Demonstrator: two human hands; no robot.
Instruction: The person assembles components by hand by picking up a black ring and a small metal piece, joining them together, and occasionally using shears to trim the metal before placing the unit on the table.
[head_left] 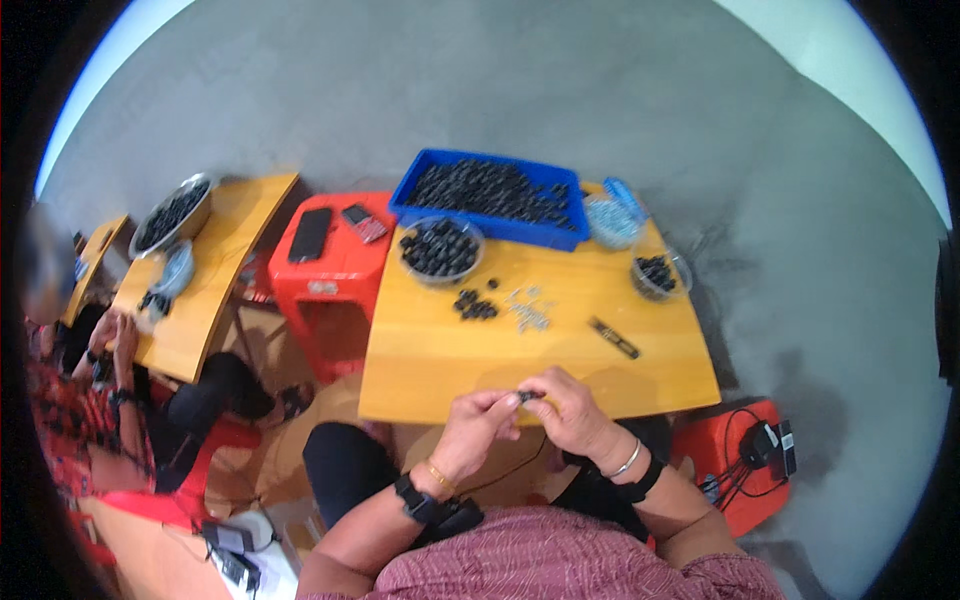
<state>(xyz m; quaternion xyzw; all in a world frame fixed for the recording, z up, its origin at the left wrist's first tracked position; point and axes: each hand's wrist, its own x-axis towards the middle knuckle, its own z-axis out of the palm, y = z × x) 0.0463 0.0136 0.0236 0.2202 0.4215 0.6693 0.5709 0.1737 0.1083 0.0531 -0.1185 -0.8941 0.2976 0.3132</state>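
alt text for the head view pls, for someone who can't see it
A person's left hand and right hand pinch a small black part at a yellow table. On the table are a blue tray and clear tub holding black parts, loose black pieces, pale bits and a black bar. At left, a co-worker sits at another table.

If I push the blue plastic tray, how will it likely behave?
The blue plastic tray looks fairly stiff, its walls standing straight. With many small black pieces spread across it, it probably carries some weight. Being wide and low, it seems likelier to slide than tip.
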